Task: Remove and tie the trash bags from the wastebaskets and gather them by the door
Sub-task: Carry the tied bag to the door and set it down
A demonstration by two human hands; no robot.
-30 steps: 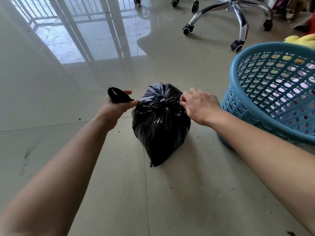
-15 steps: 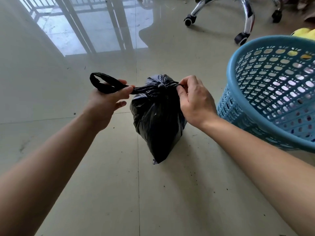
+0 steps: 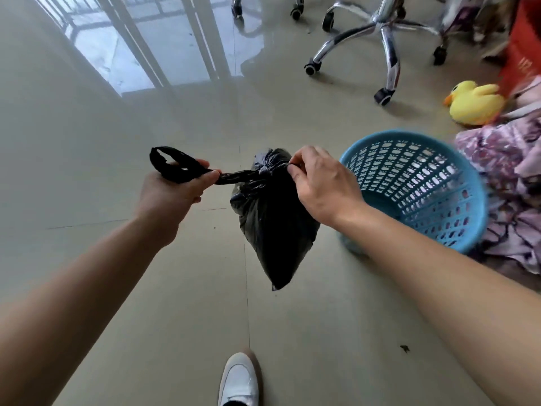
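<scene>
A full black trash bag [image 3: 272, 227] hangs in the air between my hands, its top gathered into a knot. My left hand [image 3: 172, 194] grips one twisted tail of the bag, which loops out past my fingers to the left. My right hand [image 3: 322, 186] pinches the other side of the knot with its fingertips. A blue perforated wastebasket [image 3: 424, 183] stands tilted on the floor just to the right of the bag, with no bag visible inside it.
A chrome office chair base [image 3: 383, 45] on castors stands at the back right. A yellow plush duck [image 3: 474, 102] and patterned fabric [image 3: 515, 177] lie right of the basket. My white shoe [image 3: 238, 379] shows at the bottom. Glossy tiled floor stretches left.
The bag has risen off the floor and now hangs from both hands. My left hand has pulled its tail further left. The view has drawn back from the basket.
</scene>
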